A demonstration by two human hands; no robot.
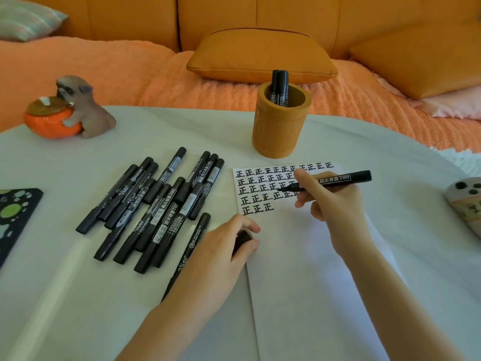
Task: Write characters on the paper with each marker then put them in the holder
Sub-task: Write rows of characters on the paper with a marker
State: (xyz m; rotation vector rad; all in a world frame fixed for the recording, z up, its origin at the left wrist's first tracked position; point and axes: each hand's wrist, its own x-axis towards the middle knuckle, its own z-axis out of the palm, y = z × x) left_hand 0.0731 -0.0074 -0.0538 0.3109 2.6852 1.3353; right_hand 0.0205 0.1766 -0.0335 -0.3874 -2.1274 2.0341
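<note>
Pinches an uncapped black felt marker [338, 180] in the right hand [335, 204], fingers curled round the barrel close to the nib. Curls the left hand [226, 246] round the small black cap [243, 238], at the left edge of the white sheet of paper [312, 269] on the white-covered worktop [65, 282]. Holds the nib over the third row of bold black written characters [257, 188], not over the blank space after the short fifth row. Cannot tell whether touching the sheet or just above it.

Could strike a stray line across finished characters, if lowered here instead of at the blank spot. Could smear fresh ink with the heel of the right hand, placed over the right ends of the rows. Could let the sheet slide mid-stroke, with only light pinning from a left hand busy with the cap. Could lose track of used and unused by laying this marker back on the loose heap of capped black markers [156, 199] just left of the sheet, all alike in look. Could stain or dry out the nib by skipping the cap. Could tip the tan cylindrical pen holder [281, 131], just beyond the top of the sheet and already carrying two upright black markers [279, 87], through a hasty drop against its rim.
</note>
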